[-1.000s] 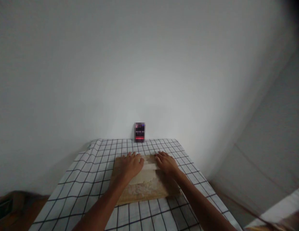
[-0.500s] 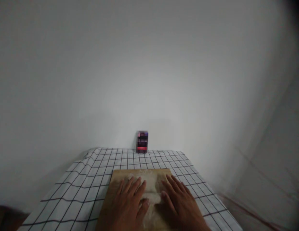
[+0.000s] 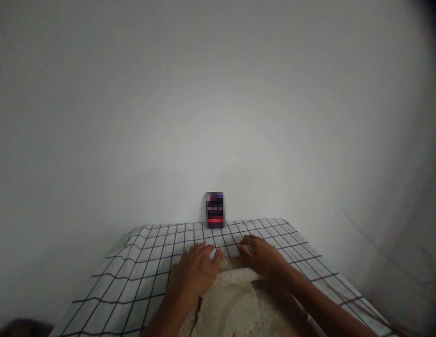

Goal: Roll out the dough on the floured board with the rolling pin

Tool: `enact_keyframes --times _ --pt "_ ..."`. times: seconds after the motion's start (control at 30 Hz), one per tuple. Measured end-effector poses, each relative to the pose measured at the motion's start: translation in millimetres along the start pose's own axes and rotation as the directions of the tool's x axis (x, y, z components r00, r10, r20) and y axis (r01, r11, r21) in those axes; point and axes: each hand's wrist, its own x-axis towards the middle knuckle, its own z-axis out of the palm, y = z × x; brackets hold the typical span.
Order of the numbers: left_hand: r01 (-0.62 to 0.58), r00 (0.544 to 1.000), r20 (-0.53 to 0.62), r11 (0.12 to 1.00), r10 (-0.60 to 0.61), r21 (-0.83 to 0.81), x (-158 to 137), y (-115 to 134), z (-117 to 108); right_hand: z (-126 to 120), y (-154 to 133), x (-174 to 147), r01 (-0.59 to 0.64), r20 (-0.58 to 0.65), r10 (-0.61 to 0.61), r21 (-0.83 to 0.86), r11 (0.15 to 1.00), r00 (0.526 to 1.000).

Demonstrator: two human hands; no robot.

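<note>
A pale, flattened sheet of dough (image 3: 228,304) lies on a floury wooden board (image 3: 173,271). Across its far end runs a whitish raised strip (image 3: 235,276); whether this is a roller or a dough edge I cannot tell. My left hand (image 3: 200,269) is at the board's far left, palm down, fingers slightly bent and apart. On the far right, my right hand (image 3: 263,255) reaches to the board's back edge, fingers spread and gently curved. Both hands are beside the ends of the strip, and what lies under the palms is hidden.
A white tablecloth with a black grid (image 3: 133,271) covers the table. At its back, a small dark upright phone-like object (image 3: 215,210), pixelated, leans against the white wall (image 3: 218,117). Something dark (image 3: 23,327) shows at the lower left.
Both hands have moved forward, from over the middle of the board to its far edge. More of the dough sheet shows between my forearms. The view has shifted slightly.
</note>
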Motion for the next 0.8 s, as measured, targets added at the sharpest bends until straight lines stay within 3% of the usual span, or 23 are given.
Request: enact_keyframes --times 0.1,0.23,0.37,0.67,0.8 --pt "-0.011 0.999 0.031 1.0 0.012 -0.028 -5.9 7.7 -10.4 -2.0 -1.4 -4.8 -0.015 -0.011 0.015 -0.014 1.0 1.0" --pt "0.057 0.998 -0.025 0.996 -0.059 -0.063 -23.0 26.9 -28.1 -5.9 -5.5 -28.4 0.008 0.007 -0.008 -0.101 0.995 1.0" --pt "0.039 0.997 -0.061 0.997 -0.044 -0.071 -50.4 42.2 -36.3 -4.9 -13.8 -69.3 0.021 -0.103 -0.047 -0.246 0.969 0.994" --pt "0.009 0.991 -0.129 0.992 -0.025 -0.126 -130.3 53.0 -7.0 20.2 -36.8 -171.0 -0.018 -0.238 -0.024 -0.173 0.985 0.971" --pt "-0.014 0.992 -0.123 0.992 -0.001 -0.122 -149.6 51.0 0.7 35.8 -39.5 -194.5 -0.011 -0.285 -0.046 -0.193 0.981 0.957"
